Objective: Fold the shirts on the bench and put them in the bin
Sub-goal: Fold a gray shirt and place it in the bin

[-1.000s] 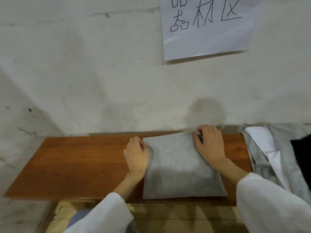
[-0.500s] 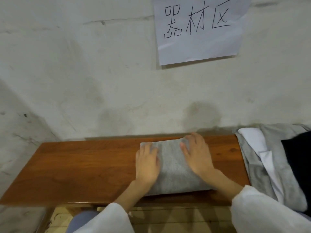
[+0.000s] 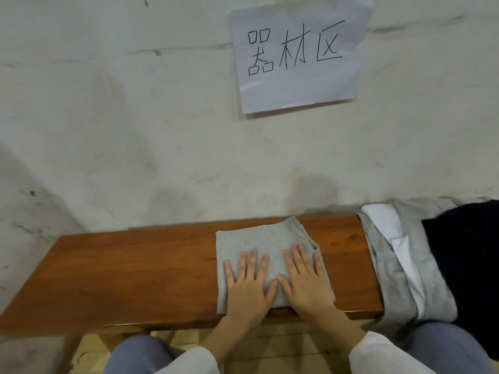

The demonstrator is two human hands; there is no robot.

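The left hand [image 3: 247, 290] and right hand [image 3: 306, 287] lay flat, gripping nothing, on the grey shirt [image 3: 256, 238] at the front edge of the bench [image 3: 135, 265]; careless lifting could unfold it.

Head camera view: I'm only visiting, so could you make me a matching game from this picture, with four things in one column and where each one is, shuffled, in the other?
Things
1. folded grey shirt
2. paper sign
3. black garment
4. white garment

Places
A. on the wall
B. furthest right, at the picture's edge
C. flat on the bench, under the left hand and right hand
D. between folds of grey cloth

Pairs: 1-C, 2-A, 3-B, 4-D
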